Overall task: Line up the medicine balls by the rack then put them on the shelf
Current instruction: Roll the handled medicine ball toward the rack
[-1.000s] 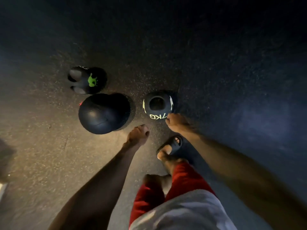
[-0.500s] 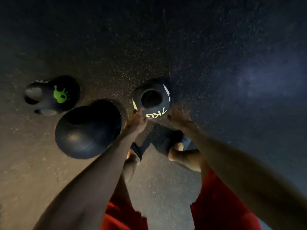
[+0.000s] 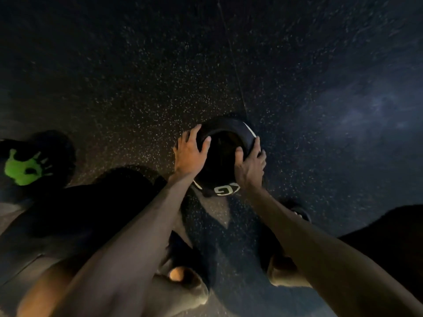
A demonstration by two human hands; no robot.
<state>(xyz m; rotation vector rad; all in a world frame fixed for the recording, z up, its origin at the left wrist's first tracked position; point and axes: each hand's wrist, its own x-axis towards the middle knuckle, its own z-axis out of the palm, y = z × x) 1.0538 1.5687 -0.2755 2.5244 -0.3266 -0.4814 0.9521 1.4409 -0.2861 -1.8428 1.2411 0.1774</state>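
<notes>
Snugly between left hand (image 3: 190,154), right hand (image 3: 250,165): ball (image 3: 223,167)

Below you lies a dark speckled floor (image 3: 137,88). A thin seam (image 3: 231,53) crosses it (warm light at left).

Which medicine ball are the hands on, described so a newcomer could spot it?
On the dark speckled floor, look where the left hand and right hand grip one ball from either side. It is the black medicine ball with white stripes, white KG lettering and a hollow recess; the far-left ball has a green mark, the larger one between is plain.
</notes>
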